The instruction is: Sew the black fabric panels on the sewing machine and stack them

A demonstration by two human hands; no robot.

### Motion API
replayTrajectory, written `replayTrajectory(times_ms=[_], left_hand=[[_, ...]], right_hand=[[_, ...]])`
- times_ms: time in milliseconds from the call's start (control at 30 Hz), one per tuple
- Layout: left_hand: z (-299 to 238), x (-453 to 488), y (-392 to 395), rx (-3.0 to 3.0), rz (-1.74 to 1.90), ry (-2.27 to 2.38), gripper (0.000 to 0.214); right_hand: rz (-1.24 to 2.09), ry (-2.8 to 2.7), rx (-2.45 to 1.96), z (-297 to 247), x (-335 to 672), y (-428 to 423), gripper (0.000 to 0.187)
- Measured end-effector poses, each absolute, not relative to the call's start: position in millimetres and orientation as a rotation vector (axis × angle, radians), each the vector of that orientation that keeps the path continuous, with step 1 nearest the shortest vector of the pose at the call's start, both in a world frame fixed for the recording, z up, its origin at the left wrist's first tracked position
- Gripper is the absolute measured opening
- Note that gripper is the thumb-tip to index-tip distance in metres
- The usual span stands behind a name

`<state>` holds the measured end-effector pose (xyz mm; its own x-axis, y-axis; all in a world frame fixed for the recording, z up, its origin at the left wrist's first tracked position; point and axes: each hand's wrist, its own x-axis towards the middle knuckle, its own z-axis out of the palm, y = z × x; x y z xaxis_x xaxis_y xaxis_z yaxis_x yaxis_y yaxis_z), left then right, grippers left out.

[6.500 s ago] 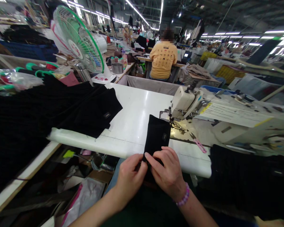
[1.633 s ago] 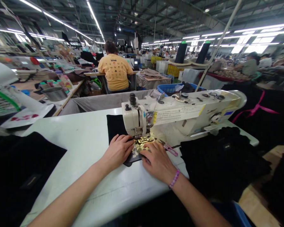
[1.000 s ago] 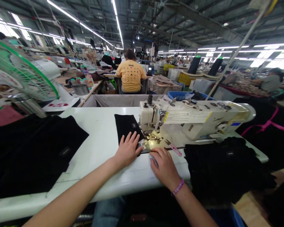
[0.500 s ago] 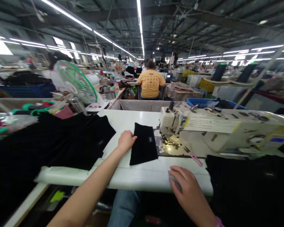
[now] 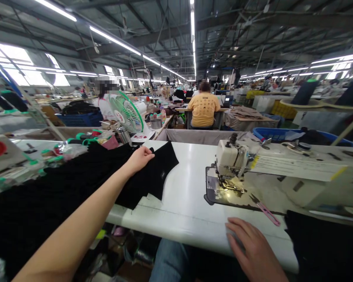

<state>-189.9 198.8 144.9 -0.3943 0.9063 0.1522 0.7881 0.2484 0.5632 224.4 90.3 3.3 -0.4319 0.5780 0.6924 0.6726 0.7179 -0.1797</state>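
My left hand (image 5: pixel 139 156) reaches out to the left, fingers curled on the edge of a small black fabric piece (image 5: pixel 161 160). The piece lies on top of a big pile of black fabric pieces (image 5: pixel 76 180) at the left of the white table (image 5: pixel 188 192). Near the table's front edge my right hand (image 5: pixel 250 246) lies flat with fingers stretched out, holding nothing. The white sewing machine (image 5: pixel 232 156) stands to the right, and its lit needle plate (image 5: pixel 223 192) is bare.
Pink thread snips (image 5: pixel 266 211) lie beside the needle plate. More black fabric (image 5: pixel 320 243) is heaped at the front right. A green-rimmed fan (image 5: pixel 126 113) stands behind the left pile. A person in a yellow shirt (image 5: pixel 204 109) sits at a far table, back turned.
My left hand slid the black piece away from the needle and carried it left onto the pile. My right hand drew back to the table's front edge.
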Motion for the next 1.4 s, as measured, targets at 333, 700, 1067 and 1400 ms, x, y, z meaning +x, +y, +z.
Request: replayTrajectory(times_ms=[333, 700, 1067, 1400], left_hand=[[127, -221, 156, 1.509, 0.582, 2.546, 0.051], [117, -212, 93, 1.59, 0.438, 2.631, 0.026], [149, -215, 106, 1.553, 0.425, 2.723, 0.025], [139, -217, 98, 1.51, 0.164, 2.911, 0.043]], right_hand=[[-0.067, -2.22, -0.858, 13, 184, 105, 0.026], [-0.057, -2.283, -0.708, 6, 172, 105, 0.023], [0.024, -2.296, -0.715, -1, 184, 107, 0.018], [-0.011, -2.257, -0.697, -3, 186, 111, 0.018]])
